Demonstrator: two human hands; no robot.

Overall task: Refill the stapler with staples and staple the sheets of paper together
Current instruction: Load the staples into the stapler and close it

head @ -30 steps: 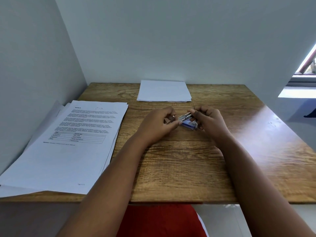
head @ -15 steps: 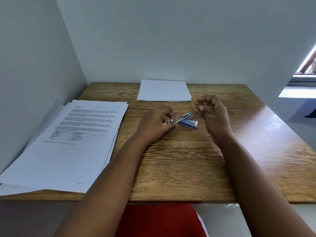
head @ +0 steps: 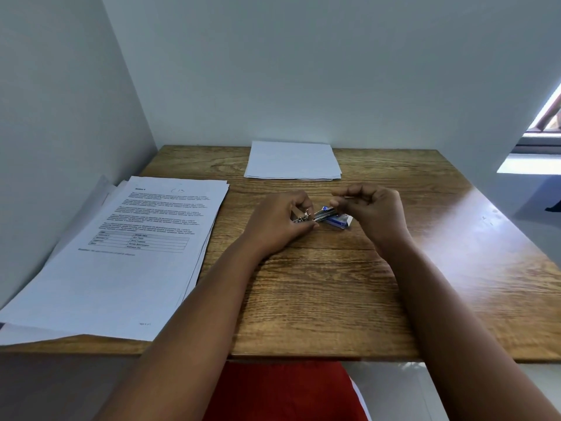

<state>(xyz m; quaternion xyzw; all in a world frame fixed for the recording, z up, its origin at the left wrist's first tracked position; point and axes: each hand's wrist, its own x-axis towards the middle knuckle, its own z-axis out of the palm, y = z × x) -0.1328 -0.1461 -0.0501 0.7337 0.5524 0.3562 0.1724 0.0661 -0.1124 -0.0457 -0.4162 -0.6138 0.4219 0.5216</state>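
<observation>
One stapler (left hand gripping), two paper stacks.

Both forearms bare, no sleeves seen. Left hand and right hand ungloved. Red garment worn, seen at 6 o'clock.

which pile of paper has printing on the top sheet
The big pile of paper at the left edge of the table: its top sheet shows text and a small grid. The small pile at the far edge looks blank.
</observation>
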